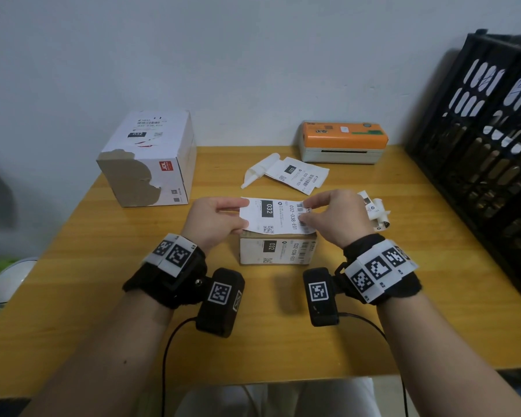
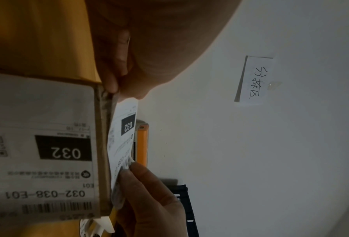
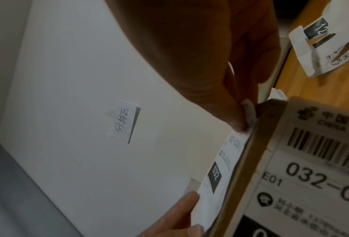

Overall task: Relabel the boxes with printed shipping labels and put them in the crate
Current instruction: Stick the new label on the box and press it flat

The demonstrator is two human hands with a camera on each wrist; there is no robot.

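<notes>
A small brown box (image 1: 275,251) sits mid-table, an old "032" label on its near side (image 2: 47,144). Just over its top I hold a fresh white shipping label (image 1: 275,216) flat. My left hand (image 1: 220,219) pinches the label's left edge; my right hand (image 1: 328,213) pinches its right end by the barcode. The wrist views show the label (image 2: 121,141) (image 3: 216,176) lying along the box's top edge (image 3: 250,160). A bigger white box (image 1: 148,159) with torn paper stands at the back left. The black crate (image 1: 478,152) stands on the right.
An orange-topped label printer (image 1: 343,141) sits at the back by the wall. Loose labels and a curled backing strip (image 1: 286,173) lie in front of it; crumpled label scraps (image 1: 375,210) lie beside my right hand. A handwritten note (image 2: 254,80) is stuck on the wall.
</notes>
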